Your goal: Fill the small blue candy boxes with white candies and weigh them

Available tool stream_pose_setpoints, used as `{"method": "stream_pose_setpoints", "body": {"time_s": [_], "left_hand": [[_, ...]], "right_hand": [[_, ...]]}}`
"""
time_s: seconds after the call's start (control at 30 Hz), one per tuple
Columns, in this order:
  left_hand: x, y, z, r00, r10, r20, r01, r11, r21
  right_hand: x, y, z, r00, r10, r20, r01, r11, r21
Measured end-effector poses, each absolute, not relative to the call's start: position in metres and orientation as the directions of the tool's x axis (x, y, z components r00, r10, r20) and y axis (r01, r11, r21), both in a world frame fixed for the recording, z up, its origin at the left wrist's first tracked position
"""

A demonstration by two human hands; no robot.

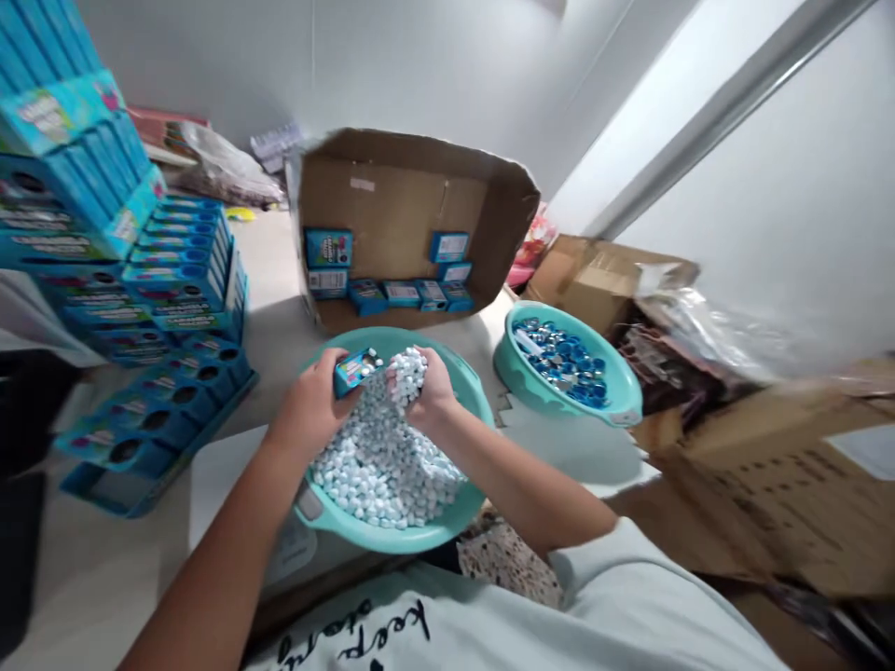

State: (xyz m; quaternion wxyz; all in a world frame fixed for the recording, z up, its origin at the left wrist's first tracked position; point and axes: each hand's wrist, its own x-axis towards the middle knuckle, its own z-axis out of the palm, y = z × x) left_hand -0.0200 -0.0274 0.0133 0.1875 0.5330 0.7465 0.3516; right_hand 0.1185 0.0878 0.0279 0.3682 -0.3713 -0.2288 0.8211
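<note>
My left hand (314, 401) is closed round a small blue candy box (354, 371), tilted with its open end toward the right; a few white pieces show at that end. Beside it, my right hand (434, 387) is cupped round a heap of small white candies (406, 375). Both hands are over a turquoise basin (392, 539) holding a large pile of the same white candies (392, 475). To the right of it stands a second turquoise basin (545, 377) with shiny blue and silver wrapped pieces (563, 359).
A cardboard carton (392, 205) lies open toward me behind the basin, with several blue boxes (402, 294) inside. Stacked display packs (185, 270) and a tray of upright blue boxes (160, 410) stand at the left. Large brown cartons (790, 475) and plastic bags fill the right side.
</note>
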Motion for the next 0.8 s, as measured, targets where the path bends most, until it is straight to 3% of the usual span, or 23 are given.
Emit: {"method": "stream_pose_setpoints", "body": {"time_s": [0.27, 0.8], "left_hand": [[-0.016, -0.03, 0.016, 0.012, 0.993, 0.117, 0.812, -0.078, 0.578], [-0.014, -0.028, 0.017, -0.007, 0.995, 0.096, 0.777, -0.055, 0.628]], "right_hand": [[0.12, 0.088, 0.064, -0.387, 0.796, -0.465, -0.601, -0.6, -0.528], [0.119, 0.075, 0.058, -0.401, 0.872, -0.281, -0.606, -0.482, -0.633]]}}
